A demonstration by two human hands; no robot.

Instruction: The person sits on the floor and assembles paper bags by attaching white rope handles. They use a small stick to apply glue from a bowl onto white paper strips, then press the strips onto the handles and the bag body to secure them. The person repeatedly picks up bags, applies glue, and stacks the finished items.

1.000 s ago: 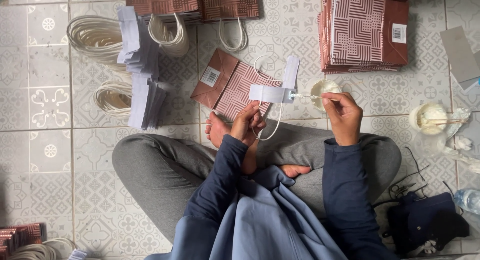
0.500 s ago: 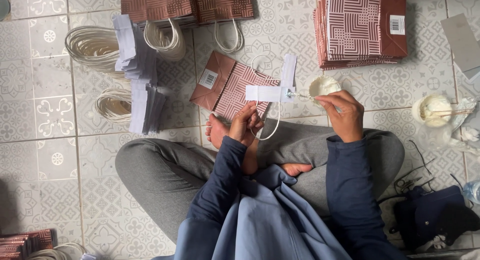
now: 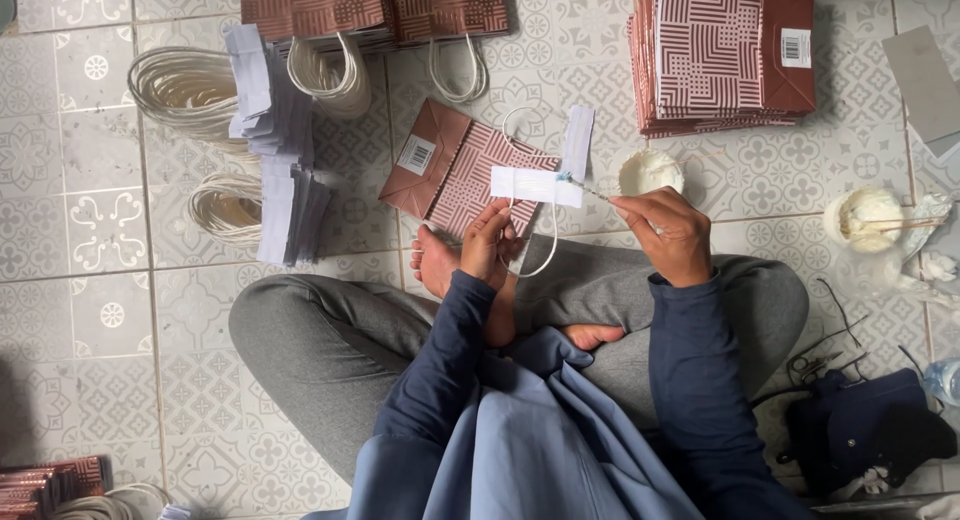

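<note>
The left hand (image 3: 487, 242) pinches a white strip (image 3: 535, 187) with its cord loop (image 3: 528, 248). The right hand (image 3: 665, 235), fingers closed, holds a thin stick (image 3: 592, 190) touching the strip's end. Beyond lie a flat bag (image 3: 450, 170) and glue cup (image 3: 650, 170) on the floor.

paper strip (image 3: 535, 186) over flat bag (image 3: 455, 170), glue cup (image 3: 649, 171) perhaps right.

Left hand (image 3: 488, 242) and right hand (image 3: 662, 234) raised, each grip pinched closed.
</note>
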